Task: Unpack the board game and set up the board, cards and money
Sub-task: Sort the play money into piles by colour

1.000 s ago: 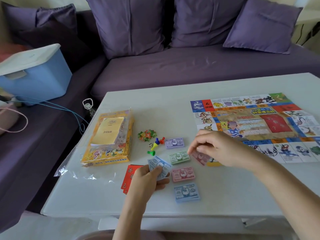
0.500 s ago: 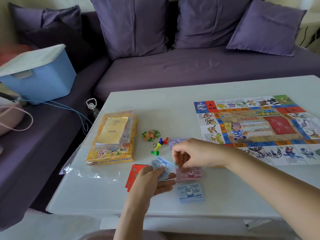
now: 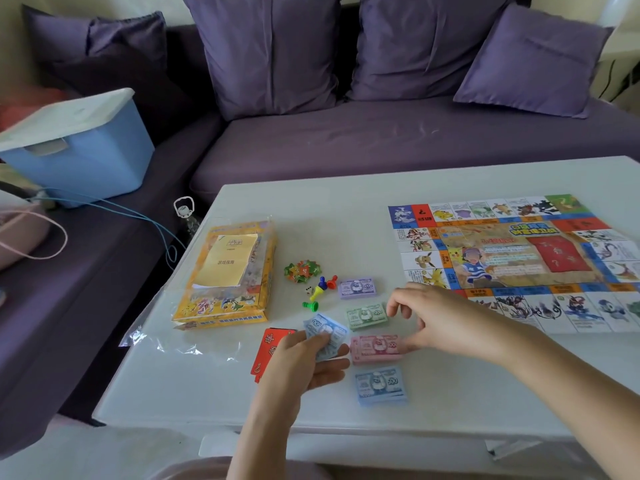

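Note:
The unfolded game board [image 3: 502,258] lies on the right of the white table [image 3: 450,410]. Left of it lie money stacks in a column: purple [image 3: 356,288], green [image 3: 366,315], pink [image 3: 375,348] and blue [image 3: 379,386]. My left hand [image 3: 304,365] grips a small fan of blue bills [image 3: 325,336] beside the pink stack. My right hand [image 3: 436,320] hovers just right of the green and pink stacks, fingers loosely curled and holding nothing. Red cards [image 3: 266,351] lie partly under my left hand.
The yellow game box [image 3: 225,299], with a booklet [image 3: 227,261] on top, lies on clear plastic wrap [image 3: 156,337] at the table's left. Coloured pawns [image 3: 320,289], a die [image 3: 309,290] and a token pile [image 3: 302,271] lie beside it. A blue bin [image 3: 79,150] sits on the purple sofa [image 3: 381,140].
My right hand carried a pink bill leftward to the pink stack, let go of it and drew back to the right. My left hand kept hold of the blue bills.

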Demonstrator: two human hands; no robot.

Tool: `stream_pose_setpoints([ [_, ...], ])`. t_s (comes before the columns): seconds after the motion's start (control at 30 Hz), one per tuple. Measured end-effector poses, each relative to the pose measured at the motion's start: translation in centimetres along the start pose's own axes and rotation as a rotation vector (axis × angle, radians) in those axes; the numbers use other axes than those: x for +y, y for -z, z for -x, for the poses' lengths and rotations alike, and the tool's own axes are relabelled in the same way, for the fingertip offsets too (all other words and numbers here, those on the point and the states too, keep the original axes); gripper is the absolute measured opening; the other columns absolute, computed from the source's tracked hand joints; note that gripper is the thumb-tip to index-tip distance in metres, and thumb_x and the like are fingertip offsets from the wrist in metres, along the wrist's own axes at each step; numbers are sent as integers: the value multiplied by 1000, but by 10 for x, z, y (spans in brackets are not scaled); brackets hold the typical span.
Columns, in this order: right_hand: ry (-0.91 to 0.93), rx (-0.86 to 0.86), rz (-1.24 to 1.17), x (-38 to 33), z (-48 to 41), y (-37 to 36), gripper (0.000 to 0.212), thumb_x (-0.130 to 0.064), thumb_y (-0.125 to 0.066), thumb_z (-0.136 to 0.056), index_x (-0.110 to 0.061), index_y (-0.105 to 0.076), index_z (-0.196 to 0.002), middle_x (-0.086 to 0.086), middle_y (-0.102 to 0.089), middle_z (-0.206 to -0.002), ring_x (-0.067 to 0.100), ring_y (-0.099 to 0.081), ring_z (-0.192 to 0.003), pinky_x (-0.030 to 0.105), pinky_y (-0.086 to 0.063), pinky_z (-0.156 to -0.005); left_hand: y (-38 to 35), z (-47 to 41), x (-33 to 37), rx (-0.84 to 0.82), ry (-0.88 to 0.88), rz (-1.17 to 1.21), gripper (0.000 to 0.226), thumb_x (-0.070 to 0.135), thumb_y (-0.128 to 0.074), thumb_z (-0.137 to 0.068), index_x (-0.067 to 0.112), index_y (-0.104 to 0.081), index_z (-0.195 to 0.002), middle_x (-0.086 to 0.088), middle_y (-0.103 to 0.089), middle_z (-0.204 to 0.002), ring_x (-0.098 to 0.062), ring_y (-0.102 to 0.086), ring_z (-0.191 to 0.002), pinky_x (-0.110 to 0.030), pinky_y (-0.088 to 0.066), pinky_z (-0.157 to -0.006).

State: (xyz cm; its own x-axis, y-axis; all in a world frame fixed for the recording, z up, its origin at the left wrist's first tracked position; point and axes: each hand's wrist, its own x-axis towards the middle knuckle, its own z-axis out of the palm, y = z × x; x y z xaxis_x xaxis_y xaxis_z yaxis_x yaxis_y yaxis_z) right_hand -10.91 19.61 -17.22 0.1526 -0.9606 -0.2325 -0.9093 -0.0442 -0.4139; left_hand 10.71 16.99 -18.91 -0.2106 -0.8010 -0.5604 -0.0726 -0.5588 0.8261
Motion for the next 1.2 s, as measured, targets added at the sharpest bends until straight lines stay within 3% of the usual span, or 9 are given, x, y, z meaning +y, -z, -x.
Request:
stream_pose_setpoints([
  [0.13,-1,-18,41,-5,6,-8,51,-47,-71,-79,-34,-43,-119,-13,-39,-115,-6,-42,-72,16,-35,-64,0,1,0,-11,4,10,6,8,-52,-96,7,-57,-96,-16,-74,-83,-30,-71,-77,-36,-59,-66],
  [0.27,3,-30,41,-8,5,-11,48,-44,-71,-80,-33,-45,-118,-13,-39,-116,-5,-42,-73,16,-32,-60,0,1,-1,-29,15,31,17,9,-53,-95,4,-53,-111,-16,-74,-86,-31,-72,-78,-35,-60,-65],
  [0.43,-1,-43,15,-10,1,-16,40,-42,-72,-80,-31,-51,-113,-14,-40,-112,-2,-42,-73,18,-33,-61,-1,2,-1,-45,10,10,6,9,-52,-95,9,-58,-95,-15,-74,-85,-30,-72,-81,-35,-59,-68],
  [0.67,30,15,13,-13,-5,-22,24,-31,-68,-87,-29,-57,-108,-16,-42,-105,-7,-38,-70,17,-29,-56,-2,5,0,-60,-9,8,10,9,-50,-96,9,-59,-92,-14,-74,-85,-28,-71,-78,-35,-59,-68],
  [1.0,51,88,8,-17,-11,-31,24,-15,-64,-87,-28,-59,-107,-15,-47,-104,-7,-40,-72,14,-33,-60,-3,5,-1,-45,-3,10,9,9,-52,-96,10,-59,-92,-15,-74,-86,-30,-71,-82,-35,-59,-69],
  [1.1,49,185,-68,-19,-5,-26,19,-26,-68,-86,-26,-62,-104,-20,-51,-100,-9,-45,-70,11,-35,-61,-1,5,-1,8,-27,14,6,10,-54,-95,10,-60,-96,-15,-73,-91,-27,-71,-81,-31,-59,-65],
  [1.2,17,404,-366,-22,5,-22,8,-31,-71,-83,-24,-68,-85,-12,-65,-80,0,-58,-71,11,-43,-64,0,10,0,43,-118,-43,11,13,-57,-94,11,-63,-102,-10,-73,-87,-19,-71,-71,-18,-52,-50],
])
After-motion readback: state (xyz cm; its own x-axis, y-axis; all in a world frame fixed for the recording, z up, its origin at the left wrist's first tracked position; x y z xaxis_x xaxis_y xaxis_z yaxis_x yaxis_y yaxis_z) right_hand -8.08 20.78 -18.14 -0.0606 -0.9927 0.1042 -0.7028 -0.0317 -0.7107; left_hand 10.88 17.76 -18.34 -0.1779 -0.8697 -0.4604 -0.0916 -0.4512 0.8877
